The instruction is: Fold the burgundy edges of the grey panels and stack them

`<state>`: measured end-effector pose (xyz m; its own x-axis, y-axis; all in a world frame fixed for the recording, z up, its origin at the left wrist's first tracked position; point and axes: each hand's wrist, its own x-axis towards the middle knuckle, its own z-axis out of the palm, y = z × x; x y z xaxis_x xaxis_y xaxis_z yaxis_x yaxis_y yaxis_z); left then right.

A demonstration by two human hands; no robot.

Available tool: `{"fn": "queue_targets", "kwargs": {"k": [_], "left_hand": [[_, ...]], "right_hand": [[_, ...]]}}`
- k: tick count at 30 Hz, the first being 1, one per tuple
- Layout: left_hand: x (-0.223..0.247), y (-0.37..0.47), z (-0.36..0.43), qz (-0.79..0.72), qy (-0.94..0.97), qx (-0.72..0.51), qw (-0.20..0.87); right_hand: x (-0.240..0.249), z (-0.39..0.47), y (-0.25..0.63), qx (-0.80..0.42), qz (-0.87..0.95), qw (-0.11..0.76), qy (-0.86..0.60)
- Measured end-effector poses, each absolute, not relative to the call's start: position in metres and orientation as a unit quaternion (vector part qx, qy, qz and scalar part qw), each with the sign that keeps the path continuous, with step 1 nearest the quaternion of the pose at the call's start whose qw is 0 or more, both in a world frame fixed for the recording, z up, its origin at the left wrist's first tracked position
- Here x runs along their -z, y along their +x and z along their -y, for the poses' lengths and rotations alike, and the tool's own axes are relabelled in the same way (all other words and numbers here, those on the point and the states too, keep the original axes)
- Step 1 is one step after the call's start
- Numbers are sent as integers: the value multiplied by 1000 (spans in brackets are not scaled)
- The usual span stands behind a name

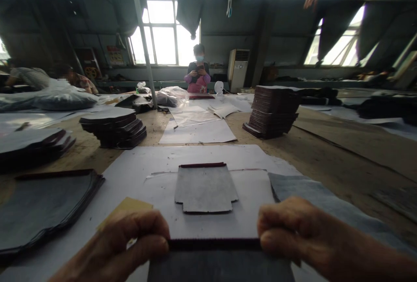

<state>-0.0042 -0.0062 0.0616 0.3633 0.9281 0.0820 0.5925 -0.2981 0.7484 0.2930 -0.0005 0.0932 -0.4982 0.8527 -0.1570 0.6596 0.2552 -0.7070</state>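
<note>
Between my two hands is a dark grey fabric piece (218, 267) with a darker strip along its upper edge. My left hand (130, 243) pinches that edge at its left corner, thumb towards me. At the right corner my right hand (293, 230) grips the same edge between thumb and curled fingers. The lower part of the piece runs out of view. Just beyond lies a smaller grey cut piece (206, 188) with notched lower corners and a dark red folded edge, flat on white paper (247, 221).
Grey cut pieces (42, 208) lie stacked at left, near a yellow card (130, 206). Bluish-grey sheets (312, 195) lie at right. Farther back stand dark stacks (114, 130) and a taller stack (273, 112). Across the table a masked person (198, 73) holds something dark.
</note>
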Motion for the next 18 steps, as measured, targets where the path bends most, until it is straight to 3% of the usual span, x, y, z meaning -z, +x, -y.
{"fn": "queue_targets", "kwargs": {"k": [3,6,12,18], "left_hand": [[-89,6,-31,-485,749,-264,365],[-93,20,-76,-506,767,-264,294],[-47,29,-139,-537,784,-225,216],[-25,23,-153,-570,781,-224,126]], "right_hand": [[-113,-40,303,-421,755,170,-473],[-98,-93,303,-397,742,202,-501],[-42,-154,282,-286,750,153,-576],[-38,-151,269,-137,781,153,-589]]}}
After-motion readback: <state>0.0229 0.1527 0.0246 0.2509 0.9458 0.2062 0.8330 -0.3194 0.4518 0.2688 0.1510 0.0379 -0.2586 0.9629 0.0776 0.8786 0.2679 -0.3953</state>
